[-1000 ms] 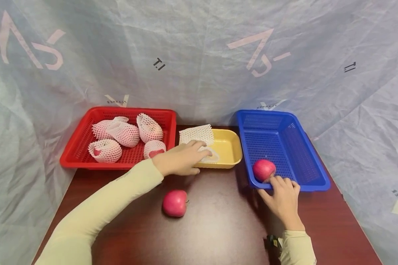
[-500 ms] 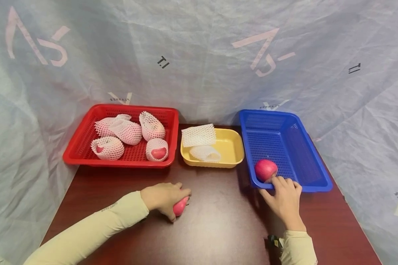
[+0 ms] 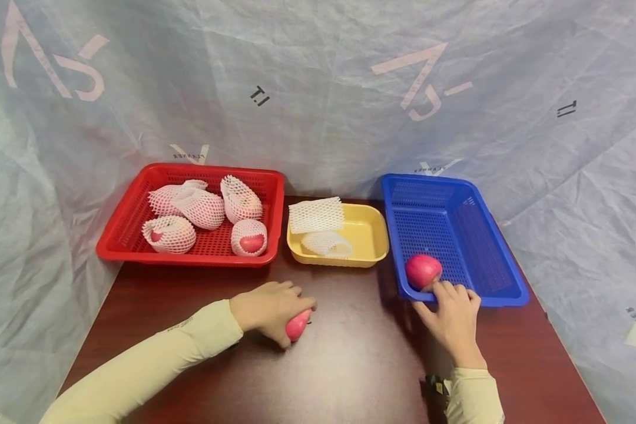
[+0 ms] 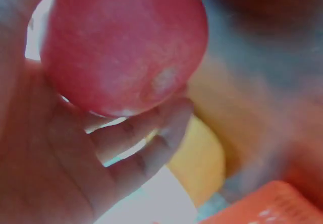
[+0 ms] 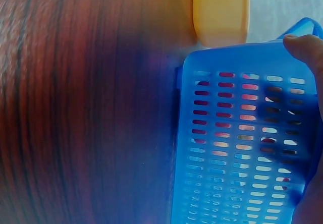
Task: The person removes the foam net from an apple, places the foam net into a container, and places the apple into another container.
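My left hand (image 3: pixel 272 309) holds a red apple (image 3: pixel 298 325) over the near middle of the table. The left wrist view shows that apple (image 4: pixel 126 47) close up, with fingers (image 4: pixel 144 153) curved along its underside. At the right, my right hand (image 3: pixel 453 321) grips the near rim of a blue basket (image 3: pixel 487 259); its fingers reach over the edge, the thumb outside. Another red apple (image 3: pixel 423 271) lies inside, close to those fingertips. Slotted basket wall (image 5: pixel 237 133) fills much of the right wrist view, where the hand (image 5: pixel 310 52) shows only at the edge.
A red basket (image 3: pixel 191 259) at the left holds several apples in white foam nets (image 3: pixel 204 209). Between the baskets stands a yellow tray (image 3: pixel 368 235) with loose foam nets (image 3: pixel 318 217). A small black object (image 3: pixel 434 384) shows by the right sleeve. Grey cloth hangs behind.
My left hand has come from over the yellow tray's nets back to the apple on the table, taken hold of it and shifted it slightly right. The right hand stays on the blue rim.
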`<state>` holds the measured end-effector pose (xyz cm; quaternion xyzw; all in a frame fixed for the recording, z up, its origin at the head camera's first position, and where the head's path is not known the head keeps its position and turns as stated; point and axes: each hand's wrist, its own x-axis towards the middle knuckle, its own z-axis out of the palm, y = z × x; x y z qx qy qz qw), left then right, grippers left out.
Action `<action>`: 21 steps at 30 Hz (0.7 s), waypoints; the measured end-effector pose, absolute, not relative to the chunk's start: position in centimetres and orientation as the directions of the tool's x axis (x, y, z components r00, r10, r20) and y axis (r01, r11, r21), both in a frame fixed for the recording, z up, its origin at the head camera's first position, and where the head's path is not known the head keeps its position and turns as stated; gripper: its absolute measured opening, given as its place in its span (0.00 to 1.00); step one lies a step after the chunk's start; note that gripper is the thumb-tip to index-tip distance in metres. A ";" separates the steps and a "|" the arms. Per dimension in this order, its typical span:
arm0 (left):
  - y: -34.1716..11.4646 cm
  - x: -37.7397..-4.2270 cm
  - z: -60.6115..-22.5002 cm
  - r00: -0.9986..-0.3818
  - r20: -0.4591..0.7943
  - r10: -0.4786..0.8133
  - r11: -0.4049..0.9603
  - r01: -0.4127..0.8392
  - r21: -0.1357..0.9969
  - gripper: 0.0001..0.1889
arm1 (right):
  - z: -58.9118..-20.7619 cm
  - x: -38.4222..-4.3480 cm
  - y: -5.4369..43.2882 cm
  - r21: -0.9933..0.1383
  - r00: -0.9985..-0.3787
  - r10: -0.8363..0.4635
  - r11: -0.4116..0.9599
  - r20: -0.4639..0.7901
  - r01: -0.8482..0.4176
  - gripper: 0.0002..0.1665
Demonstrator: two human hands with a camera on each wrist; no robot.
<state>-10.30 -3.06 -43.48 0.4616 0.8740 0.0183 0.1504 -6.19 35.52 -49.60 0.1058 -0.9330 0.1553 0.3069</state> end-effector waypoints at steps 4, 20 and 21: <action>-0.5 -11.0 -41.6 -0.482 -0.176 0.859 0.505 0.854 0.126 0.36 | -49.5 -6.0 35.9 -0.222 -0.786 -0.096 0.932 0.610 -0.287 0.22; 15.0 -17.6 -36.0 -0.429 0.002 0.903 0.424 0.893 0.147 0.39 | -49.8 -6.3 35.7 -0.199 -0.782 -0.121 0.933 0.612 -0.301 0.23; 15.8 -17.8 -36.3 -0.437 0.002 0.899 0.432 0.889 0.149 0.39 | -49.8 -6.3 35.7 -0.196 -0.782 -0.123 0.934 0.611 -0.300 0.23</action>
